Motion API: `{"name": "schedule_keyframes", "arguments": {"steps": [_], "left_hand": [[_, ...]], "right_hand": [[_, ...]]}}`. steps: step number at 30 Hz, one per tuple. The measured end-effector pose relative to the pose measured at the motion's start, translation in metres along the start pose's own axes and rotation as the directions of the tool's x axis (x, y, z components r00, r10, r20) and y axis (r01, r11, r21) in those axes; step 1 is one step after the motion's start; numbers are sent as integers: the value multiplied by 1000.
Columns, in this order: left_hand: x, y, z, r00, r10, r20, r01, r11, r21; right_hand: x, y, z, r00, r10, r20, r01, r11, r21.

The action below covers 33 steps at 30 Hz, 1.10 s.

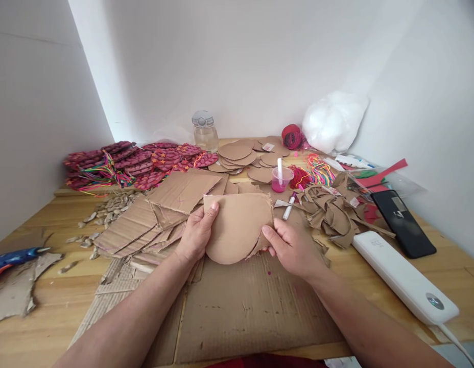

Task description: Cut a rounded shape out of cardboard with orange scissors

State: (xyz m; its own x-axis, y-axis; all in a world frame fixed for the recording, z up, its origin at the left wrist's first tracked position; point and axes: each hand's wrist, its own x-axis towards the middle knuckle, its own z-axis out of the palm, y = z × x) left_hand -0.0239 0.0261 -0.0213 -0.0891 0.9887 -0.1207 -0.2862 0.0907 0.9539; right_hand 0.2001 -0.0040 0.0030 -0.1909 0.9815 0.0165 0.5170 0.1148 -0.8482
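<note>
Between my two hands is a piece of cardboard (237, 225), straight along the top and rounded at the bottom. My left hand (198, 227) grips its left edge, thumb on the front face. My right hand (286, 243) pinches the lower right edge, where a narrow strip is partly torn away from the curve. Below the piece lies a large flat cardboard sheet (244, 312). A stack of cut cardboard pieces (183, 191) sits just left of and behind my left hand. Curled cardboard scraps (332, 214) lie beyond my right hand.
Cardboard discs (235, 151), a jar (205, 135) and patterned red items (160, 161) stand at the back. A cup of pink liquid (281, 181) is right of centre. A phone (403, 225) and white power bank (405, 276) lie right, a blue glue gun (15, 258) left.
</note>
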Motion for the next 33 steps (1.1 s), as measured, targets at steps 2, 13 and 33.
{"name": "schedule_keyframes", "arguments": {"steps": [2, 13, 33], "left_hand": [[0, 0, 0, 1000, -1, -10, 1, 1000, 4], [3, -2, -3, 1000, 7, -26, -7, 1000, 29], [-9, 1, -4, 1000, 19, 17, -20, 996, 91]], "right_hand": [[1, 3, 1, 1000, 5, 12, -5, 999, 37], [3, 16, 7, 997, 25, 77, -38, 984, 173], [9, 22, -21, 778, -77, 623, -393, 714, 579]]}}
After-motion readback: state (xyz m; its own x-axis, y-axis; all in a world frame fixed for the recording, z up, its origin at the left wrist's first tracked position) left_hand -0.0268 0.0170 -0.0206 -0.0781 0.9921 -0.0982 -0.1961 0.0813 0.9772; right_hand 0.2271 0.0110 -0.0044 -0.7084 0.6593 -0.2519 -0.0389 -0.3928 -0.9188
